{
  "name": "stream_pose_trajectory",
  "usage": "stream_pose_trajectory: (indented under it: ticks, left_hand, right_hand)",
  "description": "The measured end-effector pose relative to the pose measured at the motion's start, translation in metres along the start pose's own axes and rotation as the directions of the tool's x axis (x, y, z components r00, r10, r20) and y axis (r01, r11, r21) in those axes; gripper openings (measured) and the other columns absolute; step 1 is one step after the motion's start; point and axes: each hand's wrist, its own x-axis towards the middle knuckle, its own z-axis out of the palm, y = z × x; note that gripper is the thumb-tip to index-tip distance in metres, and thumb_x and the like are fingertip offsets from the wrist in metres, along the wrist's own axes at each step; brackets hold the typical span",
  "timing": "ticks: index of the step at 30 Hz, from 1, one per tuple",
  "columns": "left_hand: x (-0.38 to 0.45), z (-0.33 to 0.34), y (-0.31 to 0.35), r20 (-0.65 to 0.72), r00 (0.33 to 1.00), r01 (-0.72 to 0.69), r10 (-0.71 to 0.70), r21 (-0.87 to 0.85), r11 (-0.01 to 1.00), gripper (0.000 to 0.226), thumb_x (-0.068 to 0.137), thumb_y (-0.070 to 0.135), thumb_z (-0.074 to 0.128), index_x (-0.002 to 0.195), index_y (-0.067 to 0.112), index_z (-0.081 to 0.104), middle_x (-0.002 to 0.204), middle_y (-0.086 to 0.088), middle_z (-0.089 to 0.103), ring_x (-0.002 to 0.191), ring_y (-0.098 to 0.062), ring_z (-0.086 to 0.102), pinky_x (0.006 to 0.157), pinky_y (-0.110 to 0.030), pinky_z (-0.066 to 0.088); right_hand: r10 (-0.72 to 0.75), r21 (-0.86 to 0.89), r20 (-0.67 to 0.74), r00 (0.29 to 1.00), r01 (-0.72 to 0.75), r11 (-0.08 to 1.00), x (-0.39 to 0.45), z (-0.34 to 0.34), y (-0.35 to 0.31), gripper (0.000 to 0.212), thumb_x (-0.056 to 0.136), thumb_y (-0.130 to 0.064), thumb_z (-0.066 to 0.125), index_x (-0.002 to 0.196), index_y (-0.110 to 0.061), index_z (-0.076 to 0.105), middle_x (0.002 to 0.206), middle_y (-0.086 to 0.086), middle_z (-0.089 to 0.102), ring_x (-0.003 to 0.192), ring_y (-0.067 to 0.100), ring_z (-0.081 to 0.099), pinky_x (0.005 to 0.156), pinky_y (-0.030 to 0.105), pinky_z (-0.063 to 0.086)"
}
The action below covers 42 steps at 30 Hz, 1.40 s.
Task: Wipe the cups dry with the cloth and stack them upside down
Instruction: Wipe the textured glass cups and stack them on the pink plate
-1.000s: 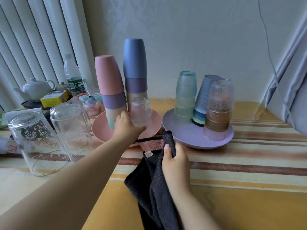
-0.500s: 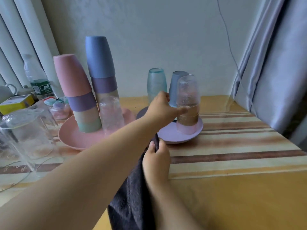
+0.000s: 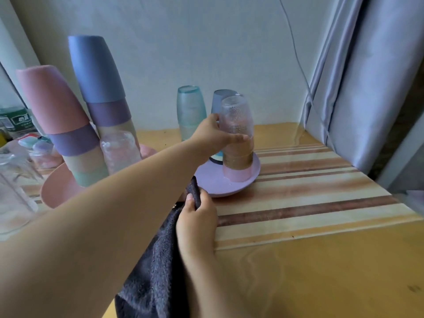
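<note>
The surface (image 3: 321, 260) carries a lilac plate (image 3: 229, 187) just beyond the right hand (image 3: 197, 222), which grips the dark cloth (image 3: 156, 267). The left hand (image 3: 213, 136) wraps the top clear cup (image 3: 237, 125) of the plate's stack. Likely step: picking a cup; next, lift straight up.

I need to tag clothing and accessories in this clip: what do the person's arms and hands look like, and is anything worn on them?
Both forearms are bare, with no sleeve in view. The left hand and right hand show no gloves, rings, watch or bracelet. Fingernails look short and unpainted.
</note>
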Motion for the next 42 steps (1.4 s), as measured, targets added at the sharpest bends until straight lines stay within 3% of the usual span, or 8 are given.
stream_pose_trajectory:
  ticks: [7, 14, 21, 26, 31, 36, 40, 42]
  left_hand:
    - [0.001, -0.003, -0.005, -0.003, 0.999, -0.039, 0.039, 0.033, 0.999, 0.068, 0.068, 0.025, 0.087, 0.122, 0.016, 0.047, 0.105, 0.006, 0.055, 0.098, -0.014, 0.057, 0.075, -0.022, 0.045]
    - [0.001, -0.002, -0.01, -0.052, 0.996, -0.073, 0.074, 0.015, 0.997, 0.063, 0.068, 0.024, 0.088, 0.11, 0.014, 0.042, 0.095, 0.006, 0.051, 0.088, -0.01, 0.054, 0.065, -0.021, 0.044]
    - [0.003, -0.003, -0.001, -0.055, 0.987, -0.151, 0.152, 0.024, 0.988, 0.059, 0.07, 0.02, 0.086, 0.104, 0.014, 0.038, 0.094, 0.007, 0.049, 0.084, -0.006, 0.053, 0.065, -0.021, 0.045]
    - [0.0, -0.003, 0.0, -0.108, 0.984, -0.145, 0.139, -0.049, 0.988, 0.061, 0.071, 0.025, 0.085, 0.111, 0.014, 0.04, 0.107, 0.001, 0.052, 0.103, -0.018, 0.057, 0.085, -0.034, 0.053]
    - [-0.021, -0.019, 0.018, -0.172, 0.967, -0.213, 0.187, -0.151, 0.965, 0.058, 0.073, 0.018, 0.084, 0.113, 0.016, 0.043, 0.101, 0.006, 0.055, 0.091, -0.005, 0.059, 0.077, -0.018, 0.05]
    - [-0.084, -0.072, -0.001, -0.252, 0.955, -0.201, 0.154, -0.173, 0.964, 0.062, 0.057, 0.03, 0.083, 0.112, 0.018, 0.056, 0.103, -0.002, 0.069, 0.087, -0.009, 0.069, 0.075, -0.02, 0.054]
    - [-0.149, -0.11, -0.034, -0.338, 0.939, -0.117, 0.055, -0.166, 0.979, 0.047, 0.072, 0.012, 0.083, 0.114, 0.007, 0.061, 0.091, -0.001, 0.07, 0.069, 0.001, 0.067, 0.061, -0.01, 0.049]
    - [-0.174, -0.117, -0.055, -0.357, 0.934, -0.036, -0.031, -0.18, 0.983, 0.057, 0.062, 0.025, 0.088, 0.111, 0.018, 0.058, 0.099, -0.003, 0.069, 0.08, -0.006, 0.07, 0.069, -0.023, 0.056]
  right_hand:
    - [0.003, 0.136, 0.0, 1.0, -0.003, 0.991, -0.01, -0.053, -0.05, 0.024, 0.092, -0.033, 0.048, 0.108, -0.019, 0.059, 0.101, 0.0, 0.067, 0.093, 0.021, 0.062, 0.082, 0.036, 0.052]
    - [0.011, 0.089, -0.026, 1.0, -0.009, 0.996, -0.008, -0.05, -0.047, 0.023, 0.092, -0.036, 0.047, 0.105, -0.021, 0.058, 0.096, -0.003, 0.067, 0.09, 0.019, 0.063, 0.079, 0.035, 0.053]
    - [0.009, 0.094, -0.023, 1.0, -0.007, 0.996, -0.009, -0.049, -0.047, 0.021, 0.092, -0.036, 0.047, 0.102, -0.021, 0.057, 0.094, -0.003, 0.066, 0.088, 0.019, 0.062, 0.078, 0.035, 0.052]
    - [0.019, 0.093, -0.007, 1.0, -0.018, 0.996, -0.014, -0.054, -0.054, 0.02, 0.092, -0.035, 0.047, 0.101, -0.021, 0.057, 0.092, -0.004, 0.066, 0.088, 0.02, 0.062, 0.076, 0.033, 0.051]
    - [0.0, 0.17, 0.048, 0.999, -0.008, 0.985, -0.024, -0.07, -0.075, 0.018, 0.095, -0.022, 0.046, 0.103, -0.013, 0.06, 0.094, 0.002, 0.063, 0.091, 0.023, 0.057, 0.07, 0.023, 0.034]
    - [-0.058, 0.245, 0.061, 0.996, 0.041, 0.969, -0.034, -0.076, -0.09, 0.019, 0.095, -0.017, 0.046, 0.103, -0.009, 0.061, 0.101, 0.008, 0.066, 0.087, 0.022, 0.053, 0.063, 0.019, 0.028]
    - [-0.07, 0.324, 0.06, 0.996, 0.046, 0.945, -0.04, -0.073, -0.1, 0.02, 0.096, -0.022, 0.047, 0.11, -0.01, 0.053, 0.103, 0.003, 0.062, 0.094, 0.021, 0.054, 0.067, 0.02, 0.03]
    - [-0.025, 0.38, 0.094, 0.995, -0.012, 0.925, -0.042, -0.073, -0.106, 0.018, 0.096, -0.027, 0.047, 0.105, -0.012, 0.047, 0.09, -0.007, 0.055, 0.082, 0.016, 0.054, 0.061, 0.018, 0.033]
